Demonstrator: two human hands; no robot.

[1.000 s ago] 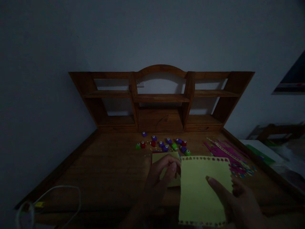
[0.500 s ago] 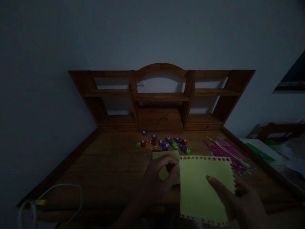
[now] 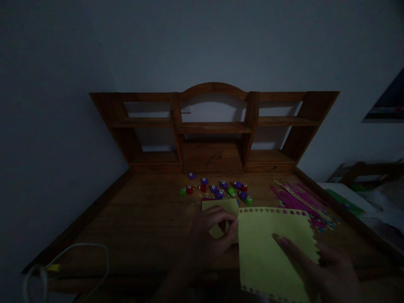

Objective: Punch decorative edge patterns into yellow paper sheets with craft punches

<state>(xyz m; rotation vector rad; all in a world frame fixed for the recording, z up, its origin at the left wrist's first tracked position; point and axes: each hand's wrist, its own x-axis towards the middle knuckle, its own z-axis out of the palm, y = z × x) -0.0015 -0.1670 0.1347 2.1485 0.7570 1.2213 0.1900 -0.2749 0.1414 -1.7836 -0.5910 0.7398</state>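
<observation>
A yellow sheet of paper [image 3: 259, 252] with small shapes punched along its top, right and bottom edges is held up over the desk's front edge. My right hand [image 3: 325, 265] grips its right side, thumb lying across the face and fingers behind. At the upper left edge, my left hand [image 3: 211, 231] pinches the sheet between thumb and fingertips. Under and behind my left hand lies a stack of yellow paper [image 3: 222, 205] on the desk. Several purple, red and green craft punches [image 3: 219, 194] with eye-like tops stand beyond it.
Magenta paper strips and scraps [image 3: 295, 197] lie at the desk's right, with tiny cut-outs nearby. A wooden shelf unit [image 3: 214, 128] backs the desk [image 3: 142, 219]. A white cable [image 3: 107, 256] loops at the front left.
The yellow sheet has tilted a little and its lower right part has shifted downward and right with my right hand. My left hand keeps its pinch, nearly still.
</observation>
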